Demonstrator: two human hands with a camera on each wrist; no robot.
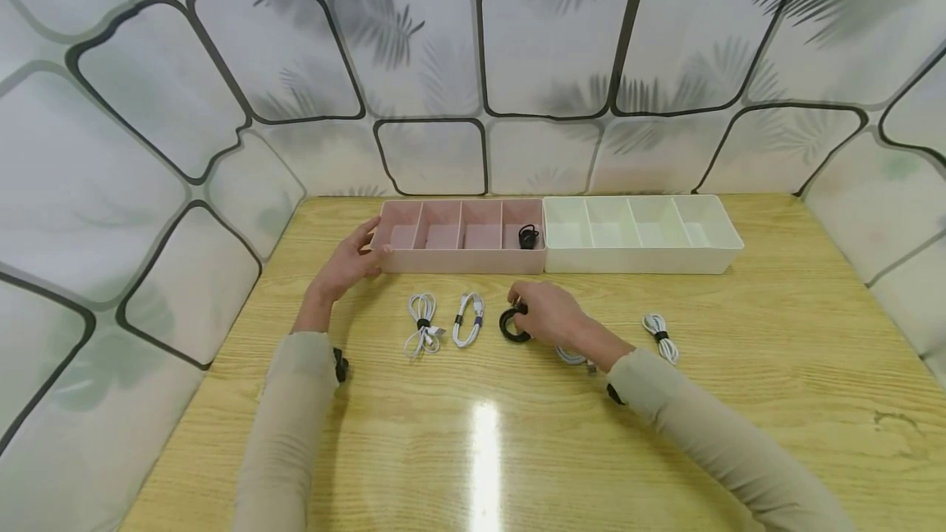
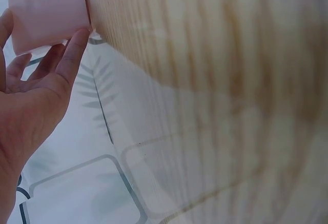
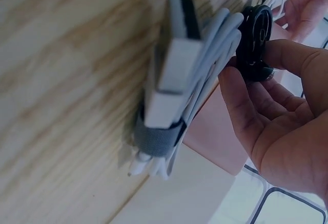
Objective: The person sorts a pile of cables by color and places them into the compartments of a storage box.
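Note:
In the head view, my left hand [image 1: 346, 271] touches the left end of a pink divided box [image 1: 466, 261], thumb at its front corner. The left wrist view shows the relaxed fingers [image 2: 72, 55] against the box's end wall. My right hand [image 1: 550, 312] pinches a black coiled cable [image 1: 507, 327] between thumb and fingers, close over the table. Beneath the right wrist lies a grey-white bundled cable [image 1: 571, 358], partly hidden by the arm. Its USB plug [image 3: 177, 60] and grey strap show large in the right wrist view.
A white divided box [image 1: 643, 261] adjoins the pink one. A small black corded item [image 1: 528, 236] sits in the pink box's rightmost compartment. White tied cables [image 1: 423, 323], [image 1: 467, 320] lie left of my right hand; another white cable [image 1: 661, 338] lies at right on the wooden table [image 1: 399, 450].

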